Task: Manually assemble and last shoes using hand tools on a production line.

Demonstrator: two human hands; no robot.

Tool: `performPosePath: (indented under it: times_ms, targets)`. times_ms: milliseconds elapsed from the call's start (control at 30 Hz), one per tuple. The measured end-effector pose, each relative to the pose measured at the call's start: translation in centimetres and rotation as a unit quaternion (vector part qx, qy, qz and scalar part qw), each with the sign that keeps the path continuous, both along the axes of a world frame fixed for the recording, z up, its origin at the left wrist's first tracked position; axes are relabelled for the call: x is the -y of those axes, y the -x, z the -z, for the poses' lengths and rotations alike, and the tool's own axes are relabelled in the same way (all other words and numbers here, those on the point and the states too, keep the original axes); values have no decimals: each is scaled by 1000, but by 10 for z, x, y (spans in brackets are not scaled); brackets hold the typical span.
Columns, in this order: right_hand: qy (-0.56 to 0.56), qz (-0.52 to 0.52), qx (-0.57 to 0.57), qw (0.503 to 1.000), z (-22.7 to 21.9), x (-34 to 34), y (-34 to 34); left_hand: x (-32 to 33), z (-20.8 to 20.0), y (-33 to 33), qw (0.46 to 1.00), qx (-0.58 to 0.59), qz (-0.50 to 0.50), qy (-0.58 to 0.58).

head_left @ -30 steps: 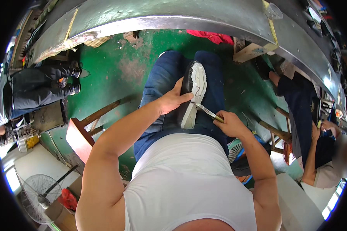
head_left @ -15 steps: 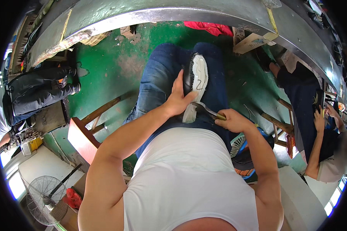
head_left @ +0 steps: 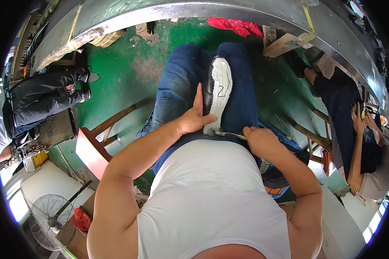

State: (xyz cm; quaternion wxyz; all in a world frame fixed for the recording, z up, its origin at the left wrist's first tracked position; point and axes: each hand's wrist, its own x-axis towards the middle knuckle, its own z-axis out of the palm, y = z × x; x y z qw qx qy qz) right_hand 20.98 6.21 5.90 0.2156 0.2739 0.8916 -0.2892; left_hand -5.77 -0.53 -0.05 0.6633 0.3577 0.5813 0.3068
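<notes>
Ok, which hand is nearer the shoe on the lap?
Left. The left hand holds the shoe from its left side, near the closer end; the right hand is apart, off to its right, gripping a tool.

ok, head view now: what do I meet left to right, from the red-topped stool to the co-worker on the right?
Red-topped stool → left hand → white-soled shoe → hand tool → right hand → co-worker's dark-clothed legs.
</notes>
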Motion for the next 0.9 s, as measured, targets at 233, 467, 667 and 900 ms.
performPosePath:
  times_ms: [233,467,667,900]
  targets:
    - [181,190,-111,958,-40,-21,11,-2,-2,12,994,-34,107,-2]
    - [75,160,-124,976,8,-13,40,-8,-6,12,995,-24,81,-50]
    - [300,460,-294,782,54,-7,-2,-5,-23,19,973,190,-112,-65]
    - [333,466,-293,765,60,-5,1,-74,-130,58,839,499,-112,-185]
